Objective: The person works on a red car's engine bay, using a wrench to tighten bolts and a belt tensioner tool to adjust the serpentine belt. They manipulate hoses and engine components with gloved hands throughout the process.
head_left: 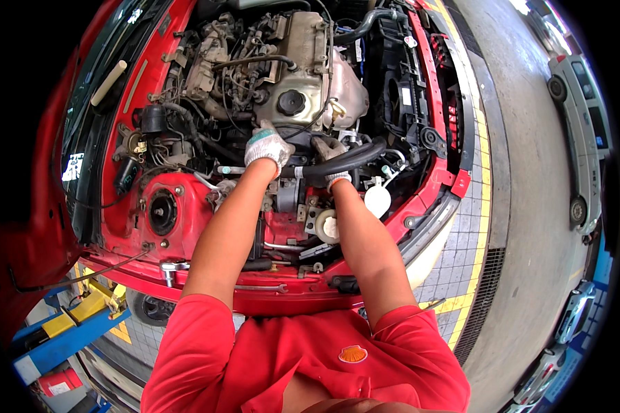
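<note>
1. This is a car repair workshop: a red car (193, 206) stands with its engine (306, 51) exposed.
2. A socket ratchet (175, 266) and a spanner (261, 288) lie along the car's side edge.
3. A blue-and-yellow steel frame (83, 314), seemingly part of a vehicle lift, stands at left.
4. Yellow floor lines (484, 155) edge the tiled bay, beside a drain grate (482, 292).
5. A light-coloured van (580, 131) is parked across the concrete lane (523, 206).

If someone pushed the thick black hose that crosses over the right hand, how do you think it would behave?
The black hose would probably feel fairly stiff and spring back, as its thick body holds a broad curve above the right hand. That bend should also keep it from rolling freely. Its smooth, slightly shiny surface might be a little slippery.
</note>
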The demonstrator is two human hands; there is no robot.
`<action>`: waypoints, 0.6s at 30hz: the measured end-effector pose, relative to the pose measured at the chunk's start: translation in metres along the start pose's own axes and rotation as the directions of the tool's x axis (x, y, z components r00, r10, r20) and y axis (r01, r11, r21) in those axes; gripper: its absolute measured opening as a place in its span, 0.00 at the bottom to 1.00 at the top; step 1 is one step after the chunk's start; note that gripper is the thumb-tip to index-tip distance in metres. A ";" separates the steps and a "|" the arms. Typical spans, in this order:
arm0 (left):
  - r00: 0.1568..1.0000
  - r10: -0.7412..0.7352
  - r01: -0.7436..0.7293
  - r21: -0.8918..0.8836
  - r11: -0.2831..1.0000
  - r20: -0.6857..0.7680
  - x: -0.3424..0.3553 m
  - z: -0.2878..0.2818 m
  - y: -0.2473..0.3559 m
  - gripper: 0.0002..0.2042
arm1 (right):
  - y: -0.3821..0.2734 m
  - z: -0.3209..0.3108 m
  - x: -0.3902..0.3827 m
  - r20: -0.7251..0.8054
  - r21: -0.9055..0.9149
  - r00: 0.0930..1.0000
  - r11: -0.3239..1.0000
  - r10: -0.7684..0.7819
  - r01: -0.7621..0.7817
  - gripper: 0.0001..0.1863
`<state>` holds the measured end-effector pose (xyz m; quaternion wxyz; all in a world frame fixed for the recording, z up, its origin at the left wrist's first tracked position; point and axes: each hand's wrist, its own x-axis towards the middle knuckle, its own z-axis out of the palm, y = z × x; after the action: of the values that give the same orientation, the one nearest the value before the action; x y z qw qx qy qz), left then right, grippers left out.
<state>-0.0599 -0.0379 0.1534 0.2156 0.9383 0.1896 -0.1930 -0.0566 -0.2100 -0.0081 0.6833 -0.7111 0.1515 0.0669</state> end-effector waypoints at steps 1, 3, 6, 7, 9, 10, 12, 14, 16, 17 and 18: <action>1.000 -0.003 0.003 0.000 1.000 -0.004 0.001 0.000 -0.001 0.47 | -0.003 0.001 -0.002 0.009 0.026 1.000 1.000 0.013 -0.014 0.24; 1.000 -0.006 0.006 0.001 1.000 -0.011 0.001 0.000 -0.003 0.48 | -0.006 0.005 -0.005 0.025 0.092 0.999 0.995 0.032 -0.035 0.23; 1.000 -0.005 0.005 0.009 1.000 -0.016 0.001 0.001 -0.002 0.47 | -0.007 0.004 -0.005 0.052 0.104 0.997 0.993 0.049 -0.054 0.21; 1.000 -0.004 0.005 0.017 1.000 -0.014 0.000 0.001 0.001 0.47 | -0.004 0.004 -0.003 0.054 0.107 0.997 0.992 0.057 -0.063 0.21; 1.000 -0.012 0.012 0.023 1.000 -0.003 0.002 0.001 0.001 0.47 | -0.003 0.004 -0.001 0.063 0.111 0.995 0.990 0.077 -0.084 0.20; 1.000 -0.020 0.020 0.021 1.000 0.006 0.006 0.003 -0.003 0.47 | -0.004 0.005 -0.002 0.056 0.061 0.996 0.995 0.071 -0.074 0.19; 0.999 -0.031 0.030 0.043 0.999 0.024 0.010 0.005 -0.004 0.48 | -0.007 0.005 -0.003 0.043 -0.037 0.997 0.998 0.058 -0.056 0.19; 0.998 -0.039 0.035 0.093 0.995 0.041 0.012 0.005 -0.003 0.50 | -0.010 0.005 -0.004 0.031 -0.015 0.999 1.000 0.014 -0.014 0.19; 0.998 -0.031 0.026 0.095 0.995 0.049 0.012 0.005 -0.002 0.51 | -0.008 0.003 -0.005 0.021 0.021 1.000 1.000 0.002 -0.003 0.20; 0.998 -0.027 0.022 0.096 0.995 0.053 0.012 0.005 -0.001 0.51 | -0.008 0.003 -0.004 0.021 0.046 1.000 0.999 0.010 -0.011 0.21; 0.999 -0.016 0.013 0.075 0.997 0.037 0.010 0.005 -0.002 0.51 | -0.009 0.003 -0.004 0.022 0.071 1.000 0.997 0.017 -0.019 0.22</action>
<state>-0.0533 -0.0361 0.1444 0.1827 0.9404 0.1848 -0.2192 -0.0572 -0.2067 0.0010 0.7090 -0.6843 0.1529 0.0751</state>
